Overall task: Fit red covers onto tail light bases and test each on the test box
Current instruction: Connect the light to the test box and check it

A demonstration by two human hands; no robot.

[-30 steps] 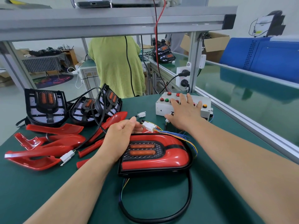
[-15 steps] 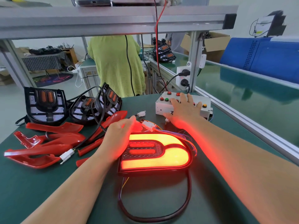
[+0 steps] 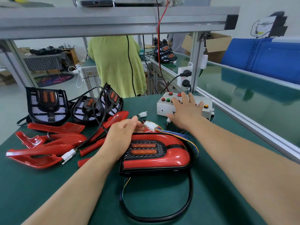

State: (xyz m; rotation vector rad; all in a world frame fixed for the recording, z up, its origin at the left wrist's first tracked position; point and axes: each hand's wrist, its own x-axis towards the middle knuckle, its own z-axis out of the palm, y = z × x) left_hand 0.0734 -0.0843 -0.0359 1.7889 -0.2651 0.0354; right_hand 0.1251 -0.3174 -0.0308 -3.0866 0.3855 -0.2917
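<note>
**Tail light on the tabletop, right hand on the test box**

The assembled tail light (image 3: 162, 153), a glossy red cover seated on its black base, lies flat near the middle of the green tabletop (image 3: 48, 192). Its two orange lenses face up and it is unlit. A black cable (image 3: 190, 200) loops out from its near edge towards the camera, and a bundle of coloured wires (image 3: 186, 138) runs from its far end to a white connector (image 3: 150, 125).

The left hand (image 3: 125, 135) rests on the far left corner of the tail light. Its fingers are curled and their tips lie right against the white connector. Whether they pinch the connector or merely touch it cannot be told.

The right hand (image 3: 186, 111) lies on top of the white test box (image 3: 162, 108), which stands at the far right of the tabletop. Its fingers are straight and spread over the red and green buttons, gripping nothing.

To the left lies a heap of loose red covers (image 3: 48, 143). Behind them stand bare black bases (image 3: 46, 106), some leaning on one another. A second, loose white plug (image 3: 142, 114) sits between the bases and the test box. Beyond the tabletop stands a person in a green top (image 3: 116, 65), turned away.
</note>
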